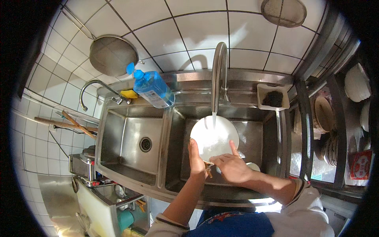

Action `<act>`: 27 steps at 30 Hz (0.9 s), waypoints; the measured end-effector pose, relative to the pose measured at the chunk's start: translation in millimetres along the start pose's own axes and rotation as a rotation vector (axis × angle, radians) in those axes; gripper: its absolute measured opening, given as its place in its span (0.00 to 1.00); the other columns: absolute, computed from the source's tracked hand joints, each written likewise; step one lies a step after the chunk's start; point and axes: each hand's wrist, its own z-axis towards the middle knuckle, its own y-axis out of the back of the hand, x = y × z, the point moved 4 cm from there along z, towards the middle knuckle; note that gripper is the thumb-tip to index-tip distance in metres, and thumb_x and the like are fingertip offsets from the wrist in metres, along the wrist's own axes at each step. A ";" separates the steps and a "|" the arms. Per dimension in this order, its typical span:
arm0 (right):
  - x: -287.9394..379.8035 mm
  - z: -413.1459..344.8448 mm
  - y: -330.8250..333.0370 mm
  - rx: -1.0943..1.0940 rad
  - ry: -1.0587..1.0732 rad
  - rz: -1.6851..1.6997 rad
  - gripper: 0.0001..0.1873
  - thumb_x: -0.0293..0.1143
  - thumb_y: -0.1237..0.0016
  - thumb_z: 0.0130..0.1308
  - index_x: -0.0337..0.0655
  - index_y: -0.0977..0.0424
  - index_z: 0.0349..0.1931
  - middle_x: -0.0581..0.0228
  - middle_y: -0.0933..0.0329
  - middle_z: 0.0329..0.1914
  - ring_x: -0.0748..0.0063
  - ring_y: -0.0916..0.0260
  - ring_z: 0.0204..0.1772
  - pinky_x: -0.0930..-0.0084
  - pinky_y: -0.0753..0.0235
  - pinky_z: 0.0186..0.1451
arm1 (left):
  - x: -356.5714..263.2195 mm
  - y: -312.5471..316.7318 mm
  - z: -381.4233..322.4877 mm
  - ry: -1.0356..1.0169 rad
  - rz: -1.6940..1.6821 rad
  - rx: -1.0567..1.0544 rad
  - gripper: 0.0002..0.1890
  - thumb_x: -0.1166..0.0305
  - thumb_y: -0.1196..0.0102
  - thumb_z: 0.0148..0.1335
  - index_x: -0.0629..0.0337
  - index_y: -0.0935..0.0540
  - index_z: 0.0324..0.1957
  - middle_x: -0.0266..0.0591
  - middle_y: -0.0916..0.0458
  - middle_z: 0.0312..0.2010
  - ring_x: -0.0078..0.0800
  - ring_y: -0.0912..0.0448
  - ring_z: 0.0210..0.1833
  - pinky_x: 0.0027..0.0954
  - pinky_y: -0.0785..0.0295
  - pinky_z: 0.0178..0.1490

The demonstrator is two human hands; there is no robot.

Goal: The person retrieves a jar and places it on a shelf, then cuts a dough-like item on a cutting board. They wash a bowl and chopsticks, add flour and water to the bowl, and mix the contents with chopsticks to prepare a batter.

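Observation:
A round white plate (213,134) is tilted beneath the tap in the right basin, with water running onto its upper part. My left hand (197,160) holds it by the lower left rim, thumb on the front edge. My right hand (235,167) lies across the lower right of the plate, fingertips at the bottom rim and thumb raised apart. Below the rim, between my hands, a small brown thing (209,171) shows, too unclear to name. Another white dish (253,167) is partly hidden behind my right wrist. The steel gooseneck tap (217,77) stands at the back.
The left basin (133,142) of the steel sink has a drain. On the back ledge are a blue detergent bottle (155,90), a yellow sponge (129,94) and a white tub (273,97) with a dark scourer. Dish shelves (308,133) stand right. A strainer (112,54) hangs on the wall.

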 end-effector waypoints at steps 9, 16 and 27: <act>-97.6 10.0 46.5 -0.445 -0.396 0.262 0.24 0.28 0.53 0.61 0.45 0.34 0.59 0.53 0.33 0.60 0.55 0.39 0.66 0.48 0.61 0.74 | -7.2 11.9 -10.8 0.503 -0.188 0.056 0.27 0.46 0.65 0.67 0.61 0.27 0.49 0.40 0.21 0.27 0.24 0.27 0.16 0.24 0.32 0.14; -143.6 121.7 50.2 -0.257 -0.606 0.149 0.22 0.37 0.58 0.68 0.37 0.37 0.58 0.47 0.23 0.43 0.55 0.25 0.49 0.59 0.24 0.47 | 8.5 35.4 13.9 0.546 -0.574 0.631 0.23 0.69 0.47 0.57 0.70 0.32 0.53 0.53 0.23 0.42 0.33 0.21 0.34 0.30 0.22 0.31; -174.3 119.2 32.1 -0.497 -0.705 0.538 0.25 0.44 0.64 0.71 0.31 0.37 0.57 0.43 0.27 0.51 0.49 0.29 0.56 0.58 0.30 0.55 | 30.8 -4.5 -28.0 0.889 -1.223 0.772 0.30 0.57 0.49 0.63 0.68 0.36 0.61 0.61 0.33 0.55 0.28 0.35 0.31 0.29 0.30 0.31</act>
